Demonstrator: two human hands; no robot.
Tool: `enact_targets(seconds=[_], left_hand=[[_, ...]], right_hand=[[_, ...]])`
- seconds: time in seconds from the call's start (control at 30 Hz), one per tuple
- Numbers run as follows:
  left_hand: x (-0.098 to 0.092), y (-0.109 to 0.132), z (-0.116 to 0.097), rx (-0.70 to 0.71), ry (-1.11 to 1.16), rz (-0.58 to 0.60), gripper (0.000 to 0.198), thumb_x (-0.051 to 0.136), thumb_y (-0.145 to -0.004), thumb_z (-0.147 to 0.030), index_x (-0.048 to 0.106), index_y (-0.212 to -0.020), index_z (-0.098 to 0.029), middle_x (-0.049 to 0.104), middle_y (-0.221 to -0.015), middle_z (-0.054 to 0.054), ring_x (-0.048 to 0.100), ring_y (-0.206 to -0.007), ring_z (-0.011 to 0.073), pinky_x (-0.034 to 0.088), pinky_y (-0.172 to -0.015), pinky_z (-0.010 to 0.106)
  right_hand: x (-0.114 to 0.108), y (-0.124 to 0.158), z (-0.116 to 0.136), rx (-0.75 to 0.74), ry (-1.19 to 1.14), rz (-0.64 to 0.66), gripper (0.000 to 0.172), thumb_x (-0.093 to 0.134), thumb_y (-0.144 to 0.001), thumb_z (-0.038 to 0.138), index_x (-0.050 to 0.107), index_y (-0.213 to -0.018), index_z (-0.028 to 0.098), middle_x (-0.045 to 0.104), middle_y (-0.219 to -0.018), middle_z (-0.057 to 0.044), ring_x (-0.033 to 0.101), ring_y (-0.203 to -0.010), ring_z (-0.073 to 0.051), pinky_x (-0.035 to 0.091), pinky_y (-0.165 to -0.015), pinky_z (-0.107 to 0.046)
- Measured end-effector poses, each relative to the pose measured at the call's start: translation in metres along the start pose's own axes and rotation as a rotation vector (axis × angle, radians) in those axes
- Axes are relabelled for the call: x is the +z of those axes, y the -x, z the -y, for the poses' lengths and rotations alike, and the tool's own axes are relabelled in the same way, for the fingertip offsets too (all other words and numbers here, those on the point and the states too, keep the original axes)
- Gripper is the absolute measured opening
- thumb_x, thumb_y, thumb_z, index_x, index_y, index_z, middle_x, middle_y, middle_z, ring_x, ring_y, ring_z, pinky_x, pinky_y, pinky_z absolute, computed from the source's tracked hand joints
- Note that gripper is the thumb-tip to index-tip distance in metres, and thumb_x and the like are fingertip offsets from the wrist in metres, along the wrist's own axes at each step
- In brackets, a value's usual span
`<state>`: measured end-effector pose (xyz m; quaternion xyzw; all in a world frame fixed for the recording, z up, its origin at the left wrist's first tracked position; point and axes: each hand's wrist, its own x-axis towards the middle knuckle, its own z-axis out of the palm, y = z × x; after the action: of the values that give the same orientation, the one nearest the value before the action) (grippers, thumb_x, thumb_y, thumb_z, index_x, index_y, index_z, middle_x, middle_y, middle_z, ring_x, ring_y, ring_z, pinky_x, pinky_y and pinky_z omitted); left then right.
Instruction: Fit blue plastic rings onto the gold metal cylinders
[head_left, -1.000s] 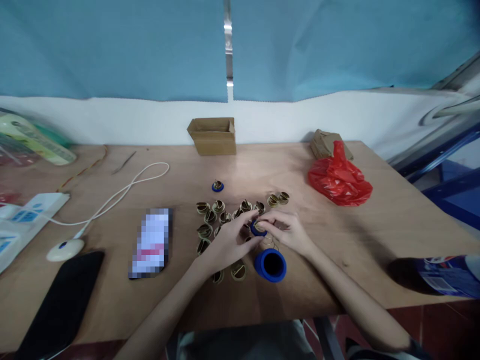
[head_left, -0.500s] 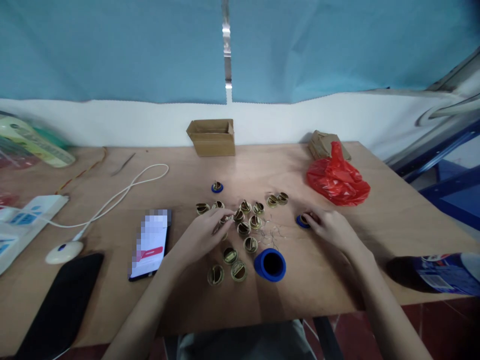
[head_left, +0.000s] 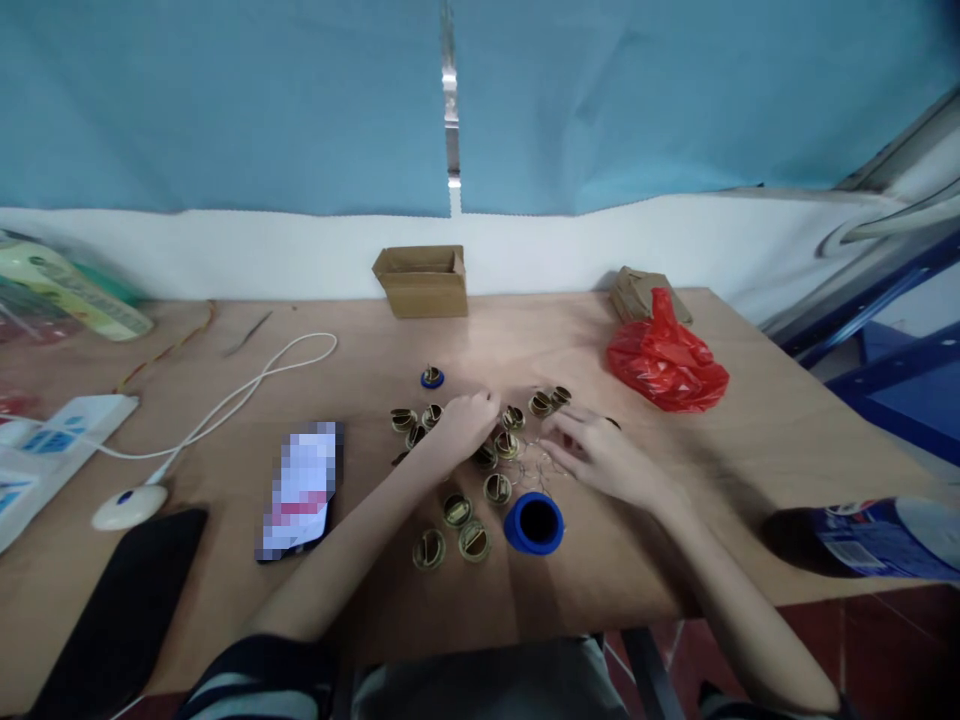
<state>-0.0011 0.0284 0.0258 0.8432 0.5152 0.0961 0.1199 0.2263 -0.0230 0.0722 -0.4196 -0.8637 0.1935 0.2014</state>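
Note:
Several round brass-coloured metal pieces (head_left: 497, 488), each with a bar across its open face, lie scattered on the wooden table. My left hand (head_left: 469, 425) is over the middle of them, its fingertips pinched together; anything in the pinch is hidden. Just right of it, my right hand (head_left: 596, 450) has bent fingers held apart beside thin wire rings (head_left: 544, 465), with nothing visible in it. Partly behind that hand sits one round piece (head_left: 613, 423). Close to the front edge is a blue cup-shaped thing (head_left: 535, 523) with a dark hollow. Farther back, a small blue disc (head_left: 432, 378) bears a brass-coloured piece.
A cardboard box (head_left: 426, 290) stands against the wall. To the right are a red plastic bag (head_left: 667, 360) and a dark bottle (head_left: 862, 538) lying on its side. Leftward lie a lit phone (head_left: 300, 490), a black phone-like slab (head_left: 120, 600), a white cable (head_left: 240, 395) and a power strip (head_left: 60, 450).
My right hand has left the blue-based piece on the right and moved left to the wire rings. My left hand has shifted slightly right and away from me.

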Motion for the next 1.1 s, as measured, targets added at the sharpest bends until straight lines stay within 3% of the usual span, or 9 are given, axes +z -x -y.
enact_targets(seconds=[0.1, 0.27, 0.33, 0.47, 0.5, 0.6, 0.73, 1.0, 1.1], left_hand=[[-0.001, 0.004, 0.000, -0.011, 0.030, -0.027, 0.014, 0.048, -0.099, -0.019, 0.060, -0.104, -0.015, 0.068, -0.103, 0.016, 0.071, -0.094, 0.0288, 0.054, -0.084, 0.039], [-0.010, 0.034, 0.007, -0.027, 0.333, -0.353, 0.027, 0.043, -0.100, -0.022, 0.052, -0.125, -0.016, 0.062, -0.122, 0.017, 0.065, -0.113, 0.0283, 0.052, -0.096, 0.042], [-0.011, 0.051, 0.009, -0.030, 0.495, -0.406, 0.030, 0.045, -0.100, -0.025, 0.050, -0.128, -0.016, 0.064, -0.117, 0.015, 0.065, -0.110, 0.0263, 0.051, -0.098, 0.042], [-0.008, 0.076, 0.011, -0.213, 0.902, -0.305, 0.035, 0.050, -0.100, -0.037, 0.050, -0.129, -0.018, 0.066, -0.099, 0.006, 0.068, -0.077, 0.0169, 0.056, -0.073, 0.032], [-0.007, 0.079, 0.011, -0.251, 1.006, -0.274, 0.035, 0.052, -0.099, -0.040, 0.053, -0.126, -0.018, 0.066, -0.096, 0.005, 0.068, -0.076, 0.0167, 0.056, -0.071, 0.031], [-0.004, 0.081, 0.013, -0.292, 1.317, -0.197, 0.034, 0.057, -0.096, -0.045, 0.063, -0.116, -0.018, 0.068, -0.097, 0.006, 0.068, -0.080, 0.0174, 0.056, -0.070, 0.031], [-0.004, 0.079, 0.012, -0.266, 1.622, -0.118, 0.034, 0.062, -0.093, -0.048, 0.070, -0.110, -0.019, 0.072, -0.103, 0.009, 0.067, -0.083, 0.0159, 0.054, -0.072, 0.029], [-0.002, 0.078, 0.004, -0.306, 1.594, -0.116, 0.039, 0.077, -0.082, -0.045, 0.069, -0.108, -0.017, 0.072, -0.088, 0.004, 0.065, -0.070, 0.0112, 0.051, -0.064, 0.023], [0.005, 0.076, 0.005, -0.282, 1.574, -0.106, 0.038, 0.081, -0.078, -0.040, 0.071, -0.107, -0.017, 0.072, -0.087, 0.003, 0.069, -0.069, 0.0130, 0.056, -0.064, 0.025]], right_hand=[[0.007, -0.008, 0.005, -0.053, -0.207, 0.054, 0.020, 0.055, -0.101, 0.033, 0.065, -0.090, 0.020, 0.061, -0.076, 0.000, 0.055, -0.064, -0.013, 0.041, -0.058, -0.025], [0.007, -0.013, 0.021, -0.067, -0.286, -0.040, 0.026, 0.049, -0.104, 0.032, 0.064, -0.087, 0.020, 0.060, -0.076, 0.000, 0.053, -0.064, -0.012, 0.041, -0.060, -0.026], [0.003, -0.010, 0.032, -0.090, -0.298, -0.075, 0.027, 0.046, -0.106, 0.031, 0.064, -0.088, 0.020, 0.062, -0.080, -0.002, 0.057, -0.070, -0.014, 0.045, -0.067, -0.029], [-0.004, 0.007, 0.050, -0.149, -0.416, -0.116, 0.022, 0.045, -0.105, 0.031, 0.066, -0.108, 0.023, 0.070, -0.102, -0.007, 0.066, -0.096, -0.021, 0.053, -0.085, -0.038], [-0.004, 0.012, 0.053, -0.176, -0.442, -0.078, 0.021, 0.052, -0.102, 0.034, 0.065, -0.116, 0.024, 0.070, -0.111, -0.008, 0.066, -0.105, -0.023, 0.053, -0.092, -0.040], [-0.003, 0.028, 0.059, -0.155, -0.447, -0.022, 0.052, 0.079, -0.085, 0.041, 0.060, -0.131, 0.028, 0.066, -0.131, -0.010, 0.062, -0.121, -0.028, 0.052, -0.102, -0.045], [0.004, 0.040, 0.060, -0.064, -0.466, -0.010, 0.058, 0.084, -0.080, 0.035, 0.060, -0.132, 0.031, 0.070, -0.126, -0.007, 0.067, -0.117, -0.027, 0.054, -0.101, -0.044], [-0.002, 0.023, 0.042, -0.101, -0.713, -0.133, 0.038, 0.074, -0.090, 0.033, 0.065, -0.127, 0.027, 0.073, -0.123, -0.008, 0.068, -0.117, -0.025, 0.054, -0.103, -0.042], [-0.005, -0.005, 0.020, 0.027, -0.842, -0.244, 0.029, 0.069, -0.094, 0.041, 0.067, -0.118, 0.025, 0.074, -0.120, -0.008, 0.071, -0.112, -0.023, 0.056, -0.101, -0.041]])
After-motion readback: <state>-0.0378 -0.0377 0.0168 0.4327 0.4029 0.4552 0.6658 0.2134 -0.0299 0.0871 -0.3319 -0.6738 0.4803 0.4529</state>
